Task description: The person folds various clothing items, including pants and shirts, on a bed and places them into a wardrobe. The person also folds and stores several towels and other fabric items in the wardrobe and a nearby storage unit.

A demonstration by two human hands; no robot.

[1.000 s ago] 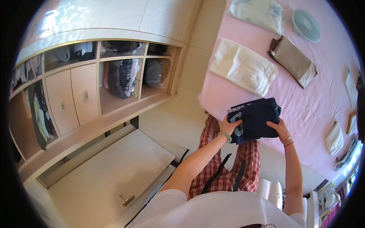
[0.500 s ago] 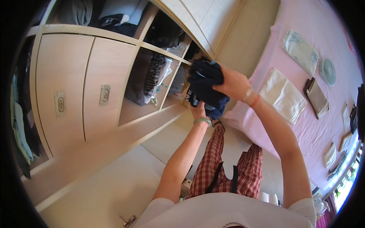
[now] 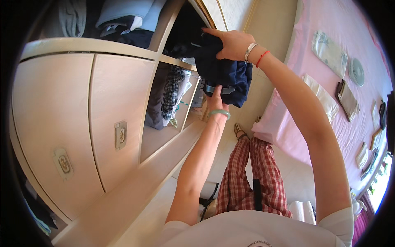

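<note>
A stack of folded navy clothes [image 3: 222, 66] is held up at the wardrobe's dark upper compartment, its far side against or inside the opening. My left hand [image 3: 217, 99] grips the lower near edge, thumb on top; its other fingers are mostly hidden under the cloth. My right hand [image 3: 234, 44] holds the top right side, with the thumb pressed on the cloth and the index finger stretched toward the compartment's edge. A lighter blue-grey strip shows in the stack near my left thumb. The wardrobe [image 3: 111, 47] stands along my left side.
Grey and dark clothes [image 3: 129, 14] fill the top left compartment. Checked and plain garments [image 3: 173, 94] stand in the lower one. Two drawer fronts [image 3: 119, 107] face me. To the right, a pink-covered bed [image 3: 288, 127] holds folded fabric, a pouch [image 3: 347, 101] and a small fan [image 3: 356, 72].
Both hands have carried the navy clothes up and forward to the upper compartment. My right hand has shifted toward the top of the stack. The view has moved closer to the wardrobe.
</note>
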